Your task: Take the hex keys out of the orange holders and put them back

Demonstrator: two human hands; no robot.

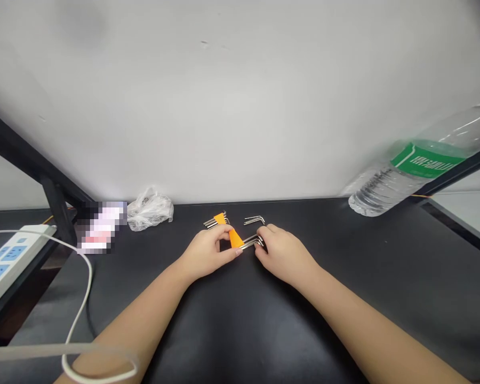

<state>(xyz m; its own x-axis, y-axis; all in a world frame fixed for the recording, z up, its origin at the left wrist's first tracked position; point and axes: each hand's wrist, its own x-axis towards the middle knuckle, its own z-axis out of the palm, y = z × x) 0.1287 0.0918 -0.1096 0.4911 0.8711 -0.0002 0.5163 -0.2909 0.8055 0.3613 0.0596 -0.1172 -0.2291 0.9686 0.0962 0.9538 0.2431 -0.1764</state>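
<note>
Far left, a white power strip (8,261) with blue sockets, on a dark surface along the edge of a black desk (384,256), and a white cable (88,277) curving away from it, one loop crossing in front of the left forearm (116,330). Just beyond, a black metal frame bar (32,154) running up against a white wall (240,106). Next along the back of the desk, a pixelated object (102,226), too blurred to identify, touching a crumpled clear plastic bag (150,209).

At the centre, the left hand (205,252) in a narrow grip on an orange holder (236,239), thumb and fingers wrapped around its middle, the tip of the holder showing past the fingers. Steel hex keys (251,241) in a bundle, sticking out of the holder at both ends, the longer arms reaching toward the right hand (282,256). That hand in a loose, narrow grip, fingertips (260,232) curled against the ends of the bundle. Just beyond the hands, a separate pair of L-shaped hex keys (254,220) lying apart on the desk.

Far right, a clear plastic water bottle (408,173) with a green label, tilted, cut off by the frame edge.
</note>
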